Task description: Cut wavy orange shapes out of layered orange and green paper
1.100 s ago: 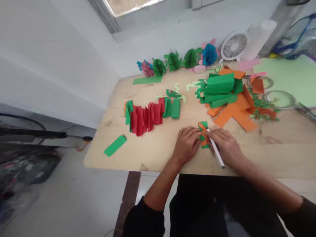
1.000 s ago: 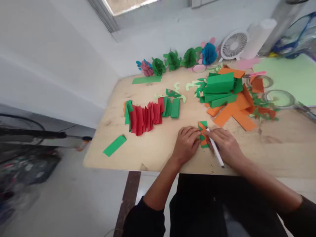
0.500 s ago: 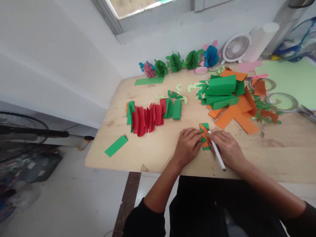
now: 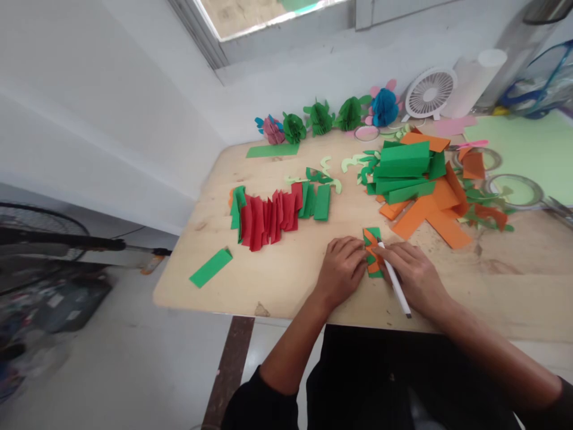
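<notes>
A small green paper strip (image 4: 373, 272) lies near the table's front edge with an orange cut-out (image 4: 372, 264) on top of it. My left hand (image 4: 342, 266) rests at its left side, fingers bent together and fingertips touching the papers. From the right, my right hand (image 4: 414, 272) holds a white pen (image 4: 396, 282) between its fingers. The pen slants, its upper end by the cut-out and its dark lower end toward me. Folded red papers (image 4: 268, 218) stand in a row to the left, with green folded pieces (image 4: 321, 202) beside them.
Green folded papers (image 4: 403, 164) are piled on orange strips (image 4: 447, 230) at the right. Tape rolls (image 4: 539, 194) lie farther right. Paper figures (image 4: 320, 118) and a small white fan (image 4: 430, 94) line the wall. One green strip (image 4: 210, 267) is at the left.
The view has shifted slightly, so the table things appear a little lower. Both hands keep nearly the same pose around the green and orange papers, with the pen still in my right hand.
</notes>
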Demonstrator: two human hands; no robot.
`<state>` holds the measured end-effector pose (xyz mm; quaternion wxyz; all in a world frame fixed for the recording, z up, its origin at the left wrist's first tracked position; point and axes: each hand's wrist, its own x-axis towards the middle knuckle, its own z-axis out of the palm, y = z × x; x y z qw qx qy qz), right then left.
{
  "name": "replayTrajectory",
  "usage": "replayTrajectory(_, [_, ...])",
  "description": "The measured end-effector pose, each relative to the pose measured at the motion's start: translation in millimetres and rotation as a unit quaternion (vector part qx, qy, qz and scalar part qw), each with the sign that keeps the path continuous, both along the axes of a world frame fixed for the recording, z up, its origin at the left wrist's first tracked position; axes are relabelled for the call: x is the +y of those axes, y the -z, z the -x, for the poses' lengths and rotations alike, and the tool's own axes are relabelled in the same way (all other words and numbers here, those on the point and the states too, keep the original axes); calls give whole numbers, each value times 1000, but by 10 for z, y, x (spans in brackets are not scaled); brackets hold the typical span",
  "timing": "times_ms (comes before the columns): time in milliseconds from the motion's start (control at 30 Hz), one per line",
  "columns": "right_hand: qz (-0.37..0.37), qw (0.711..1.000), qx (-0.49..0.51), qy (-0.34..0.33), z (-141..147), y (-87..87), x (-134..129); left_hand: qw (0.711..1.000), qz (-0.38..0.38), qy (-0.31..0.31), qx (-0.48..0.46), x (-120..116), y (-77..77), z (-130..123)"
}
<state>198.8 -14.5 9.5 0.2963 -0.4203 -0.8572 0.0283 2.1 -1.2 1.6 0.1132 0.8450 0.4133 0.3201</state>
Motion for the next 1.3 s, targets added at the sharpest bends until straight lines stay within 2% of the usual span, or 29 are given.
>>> replayTrajectory(1300, [4, 1000, -2, -4, 1, -2, 8, 999, 31, -3, 23, -3, -12, 5])
